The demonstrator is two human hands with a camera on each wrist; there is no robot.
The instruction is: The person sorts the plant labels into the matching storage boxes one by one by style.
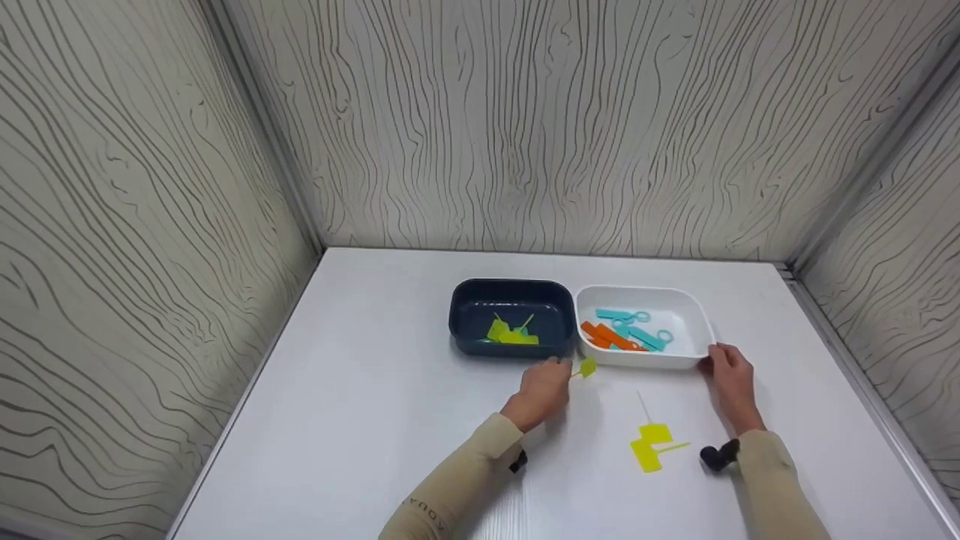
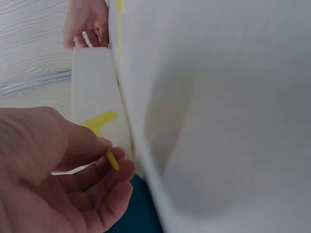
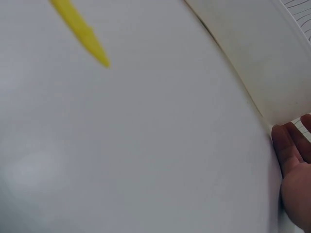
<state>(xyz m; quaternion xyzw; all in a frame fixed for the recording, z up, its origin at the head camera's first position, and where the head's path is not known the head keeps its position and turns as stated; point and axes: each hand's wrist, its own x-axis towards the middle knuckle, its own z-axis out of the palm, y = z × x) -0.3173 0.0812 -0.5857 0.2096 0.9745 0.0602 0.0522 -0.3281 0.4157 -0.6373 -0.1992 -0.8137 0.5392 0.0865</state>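
My left hand (image 1: 541, 391) pinches a yellow plant label (image 1: 587, 367), a flat tag on a thin stem, between thumb and fingers, just in front of where two trays meet. The stem (image 2: 112, 160) pokes out past the fingertips in the left wrist view. My right hand (image 1: 733, 382) holds the front right corner of the white tray (image 1: 679, 360); its fingers (image 3: 286, 145) touch that corner in the right wrist view. Inside the dark blue tray (image 1: 469, 346) lie several yellow labels (image 1: 517, 339). Two more labels (image 1: 646, 454) lie on the table between my forearms.
The white tray holds several turquoise pieces with rings (image 1: 643, 336) and orange flat pieces (image 1: 613, 336). Both trays stand side by side on the white table (image 1: 360, 390). Wood-patterned panels (image 1: 480, 150) enclose the back and sides.
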